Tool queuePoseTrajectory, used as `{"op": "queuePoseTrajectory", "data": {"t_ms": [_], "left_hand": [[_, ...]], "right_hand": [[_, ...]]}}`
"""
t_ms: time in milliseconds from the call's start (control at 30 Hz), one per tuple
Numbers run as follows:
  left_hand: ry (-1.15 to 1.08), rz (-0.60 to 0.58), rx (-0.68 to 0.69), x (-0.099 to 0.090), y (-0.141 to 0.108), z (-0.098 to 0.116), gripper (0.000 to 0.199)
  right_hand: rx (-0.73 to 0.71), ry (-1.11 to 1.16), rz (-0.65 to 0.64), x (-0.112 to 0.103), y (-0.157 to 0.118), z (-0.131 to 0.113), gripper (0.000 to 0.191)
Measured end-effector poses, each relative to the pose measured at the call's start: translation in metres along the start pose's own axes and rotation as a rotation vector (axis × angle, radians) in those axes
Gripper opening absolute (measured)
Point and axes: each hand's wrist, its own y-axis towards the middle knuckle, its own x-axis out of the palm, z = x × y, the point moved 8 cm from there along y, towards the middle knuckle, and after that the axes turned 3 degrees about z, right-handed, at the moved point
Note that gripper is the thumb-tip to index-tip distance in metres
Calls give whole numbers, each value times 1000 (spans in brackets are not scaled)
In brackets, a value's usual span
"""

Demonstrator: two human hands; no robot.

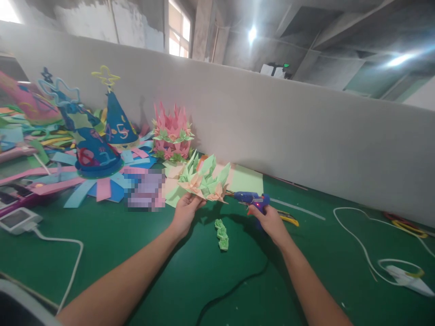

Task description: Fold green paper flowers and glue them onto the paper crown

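My left hand [186, 212] grips the lower edge of a folded-paper crown [207, 176] with green leaves and peach flowers, held above the table. My right hand [270, 219] is closed round a blue glue gun [251, 197]. The gun's nozzle points left and is at the crown's right lower edge; whether it touches cannot be made out. Several small green paper roses [222, 235] lie in a short row on the green table [170, 276] between my forearms. Behind the crown are sheets of pale green paper [249, 179].
Blue cone hats [118, 120] and paper strips [103, 189] fill the left. A pink paper crown [173, 136] stands by the grey partition [306, 131]. A yellow cutter [288, 218], glue stick [299, 208] and white cable [353, 237] lie right. A dark cord crosses the front.
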Motion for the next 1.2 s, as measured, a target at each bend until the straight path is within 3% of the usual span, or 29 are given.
{"op": "queuePoseTrajectory", "data": {"t_ms": [100, 300, 433, 533, 633, 767, 867, 967, 1067, 1200], "left_hand": [[-17, 42, 47, -3, 2, 3, 30], [-18, 48, 49, -4, 0, 4, 28], [-6, 49, 47, -4, 1, 3, 29], [3, 51, 48, -5, 1, 2, 29], [10, 53, 52, -5, 1, 3, 30], [17, 60, 51, -5, 0, 3, 29], [17, 61, 44, -4, 0, 3, 30], [12, 55, 42, -3, -1, 3, 31], [-4, 32, 44, 0, -3, 5, 32], [2, -3, 39, 4, -6, 5, 33]], "right_hand": [[-34, -113, -51, 2, 2, 7, 40], [-79, -404, -3, 3, -1, 7, 39], [-260, -503, 123, -4, -12, -27, 32], [-517, -404, -17, 15, -31, -66, 18], [-676, -389, -176, 41, -48, -92, 11], [-764, -503, -235, 65, -55, -99, 9], [-787, -566, -233, 71, -54, -96, 10], [-816, -551, -232, 67, -58, -103, 12], [-855, -395, -218, 51, -64, -124, 11], [-910, -209, 7, 19, -62, -157, 12]]}}
